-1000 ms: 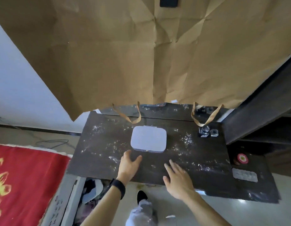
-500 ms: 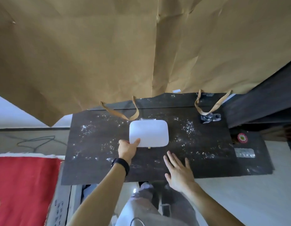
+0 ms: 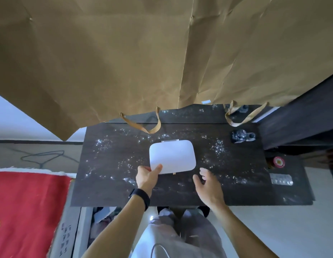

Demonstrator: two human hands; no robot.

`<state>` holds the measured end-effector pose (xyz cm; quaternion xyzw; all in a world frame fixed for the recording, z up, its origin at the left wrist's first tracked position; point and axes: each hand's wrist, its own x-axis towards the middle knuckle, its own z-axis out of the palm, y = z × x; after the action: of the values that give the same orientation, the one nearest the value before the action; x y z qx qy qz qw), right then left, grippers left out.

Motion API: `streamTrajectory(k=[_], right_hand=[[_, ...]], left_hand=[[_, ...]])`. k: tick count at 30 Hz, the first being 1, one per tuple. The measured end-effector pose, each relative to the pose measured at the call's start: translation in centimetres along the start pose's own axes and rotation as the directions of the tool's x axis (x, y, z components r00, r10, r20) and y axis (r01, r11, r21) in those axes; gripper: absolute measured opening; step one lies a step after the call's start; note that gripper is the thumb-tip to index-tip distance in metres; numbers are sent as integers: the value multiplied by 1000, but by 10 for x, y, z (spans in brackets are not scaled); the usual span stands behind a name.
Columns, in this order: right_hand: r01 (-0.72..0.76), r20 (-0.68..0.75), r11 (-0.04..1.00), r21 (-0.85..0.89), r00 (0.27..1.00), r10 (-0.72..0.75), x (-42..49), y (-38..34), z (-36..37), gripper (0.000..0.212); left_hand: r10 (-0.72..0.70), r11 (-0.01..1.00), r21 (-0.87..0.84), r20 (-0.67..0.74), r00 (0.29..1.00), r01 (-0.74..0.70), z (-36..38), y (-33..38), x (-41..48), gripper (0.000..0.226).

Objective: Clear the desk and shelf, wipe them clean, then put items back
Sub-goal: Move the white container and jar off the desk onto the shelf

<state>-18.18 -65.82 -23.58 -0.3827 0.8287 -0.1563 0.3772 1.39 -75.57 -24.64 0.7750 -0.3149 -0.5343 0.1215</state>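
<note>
The left hand [image 3: 148, 176] is pinching the lower-left corner of the white case [image 3: 172, 157], thumb lying on top. The right hand [image 3: 208, 185] is hovering just right of it, fingers spread and holding nothing. The case is lying flat at frame centre on the dusty dark desk [image 3: 113, 161], its long axis running left to right.
</note>
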Motion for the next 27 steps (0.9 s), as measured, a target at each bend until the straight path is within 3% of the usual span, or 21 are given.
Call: streamTrajectory(k=[2, 4, 7, 10, 14, 18, 23, 27], right_hand=[[-85, -9, 979, 185, 996, 88, 10, -14, -8, 56], [-160, 98, 948, 275, 986, 138, 21, -25, -8, 56], [-182, 161, 961, 207, 975, 150, 31, -33, 2, 38], [-174, 134, 967, 184, 979, 151, 29, -31, 7, 43], [-142, 122, 946, 292, 986, 110, 18, -22, -4, 49], [-114, 76, 858, 501, 993, 88, 2, -17, -28, 52], [-106, -17, 682, 724, 985, 172, -20, 11, -73, 50], [-95, -89, 669, 737, 968, 235, -40, 55, -107, 52]], left_hand=[[-6, 1000, -1, -10, 1000, 6, -2, -8, -4, 51], [25, 1000, -8, -10, 1000, -25, -1, -13, -9, 53], [141, 990, -15, -5, 990, -141, 1, -14, -14, 57], [207, 978, 24, 23, 978, -208, -1, -13, -17, 40], [185, 975, -134, 61, 981, -175, -8, -10, -25, 38], [185, 934, -347, 273, 944, -82, 1, 4, -44, 48], [224, 919, -392, 446, 867, -35, 35, 19, -74, 54], [164, 935, -350, 556, 815, 50, 75, 23, -96, 64]])
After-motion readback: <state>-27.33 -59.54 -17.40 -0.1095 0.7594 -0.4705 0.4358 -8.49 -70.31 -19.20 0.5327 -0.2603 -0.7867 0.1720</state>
